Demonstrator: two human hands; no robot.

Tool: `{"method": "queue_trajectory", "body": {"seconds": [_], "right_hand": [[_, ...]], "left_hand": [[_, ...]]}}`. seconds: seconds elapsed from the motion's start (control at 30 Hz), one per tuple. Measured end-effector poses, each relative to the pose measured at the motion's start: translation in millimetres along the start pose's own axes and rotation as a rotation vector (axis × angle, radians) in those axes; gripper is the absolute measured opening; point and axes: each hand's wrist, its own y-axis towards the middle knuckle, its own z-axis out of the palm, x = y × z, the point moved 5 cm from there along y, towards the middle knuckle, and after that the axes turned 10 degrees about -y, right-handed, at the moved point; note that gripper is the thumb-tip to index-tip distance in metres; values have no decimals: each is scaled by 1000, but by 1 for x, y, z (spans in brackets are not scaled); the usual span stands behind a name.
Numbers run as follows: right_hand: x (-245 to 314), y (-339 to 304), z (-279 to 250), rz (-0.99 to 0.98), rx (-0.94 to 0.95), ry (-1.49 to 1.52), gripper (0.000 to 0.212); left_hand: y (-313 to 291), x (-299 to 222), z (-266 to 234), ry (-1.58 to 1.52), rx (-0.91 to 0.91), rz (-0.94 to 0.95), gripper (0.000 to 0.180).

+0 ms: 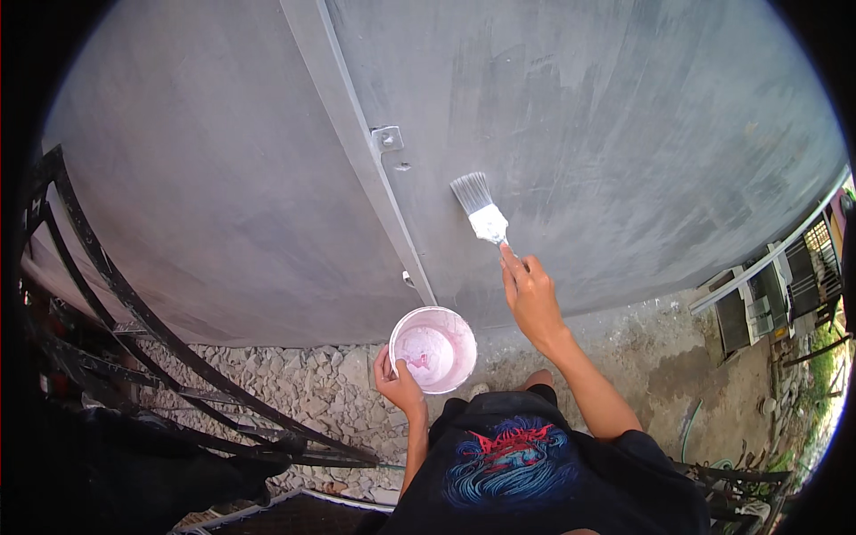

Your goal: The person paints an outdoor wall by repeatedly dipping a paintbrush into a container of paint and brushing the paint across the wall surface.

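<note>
My right hand point(532, 296) is closed round the handle of a wide paintbrush point(482, 209). The brush has a white-smeared ferrule, and its grey bristles fan out against or very near a large grey metal gate panel point(571, 152). Below and to the left, my left hand point(399, 385) grips a small pail point(459, 357) by its rim and side, thumb inside. The pail is white and pinkish, with pale paint residue on its inner wall and a reddish patch at the bottom. Darker and lighter grey streaks mark the panel above the brush.
A raised vertical metal strip point(343, 107) with a latch plate point(387, 139) runs down the panel. Black curved metal framework point(134, 308) stands at the left above broken stones point(294, 383). Concrete ground point(642, 357) lies at the right, with a green hose point(689, 432) and stacked items beyond.
</note>
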Motion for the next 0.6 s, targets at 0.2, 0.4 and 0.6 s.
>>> {"method": "queue_trajectory", "body": {"seconds": [0.2, 0.4, 0.6], "right_hand": [[-41, -28, 14, 188, 121, 50, 23], [-4, 53, -120, 60, -354, 63, 27], [-7, 59, -165, 77, -604, -85, 32]], "left_hand": [[7, -5, -1, 29, 20, 16, 37], [6, -13, 11, 58, 52, -5, 36], [0, -6, 16, 62, 68, -15, 36]]}}
